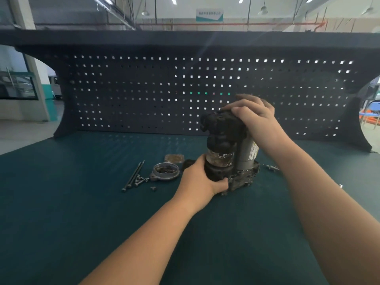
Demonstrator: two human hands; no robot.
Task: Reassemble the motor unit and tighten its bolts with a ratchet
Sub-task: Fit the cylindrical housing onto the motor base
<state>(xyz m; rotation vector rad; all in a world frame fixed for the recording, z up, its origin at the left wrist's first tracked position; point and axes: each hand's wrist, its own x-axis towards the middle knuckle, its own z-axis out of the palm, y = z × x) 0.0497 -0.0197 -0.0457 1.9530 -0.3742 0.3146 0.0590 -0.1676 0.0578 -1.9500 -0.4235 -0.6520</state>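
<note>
So the grimy dark motor unit with its grey cylinder [224, 149] is standing upright just right of centre frame on the dark green bench mat [82, 202]. Left hand [200, 178] is wrapped around the lower black housing, and right hand [254, 114] is clamped over the top end. Left of it sit a round greasy metal end cover [165, 171], a few long thin bolts [134, 175] and a small square plate [174, 158]. Dark perforated pegboard [144, 89] fills the back.
</note>
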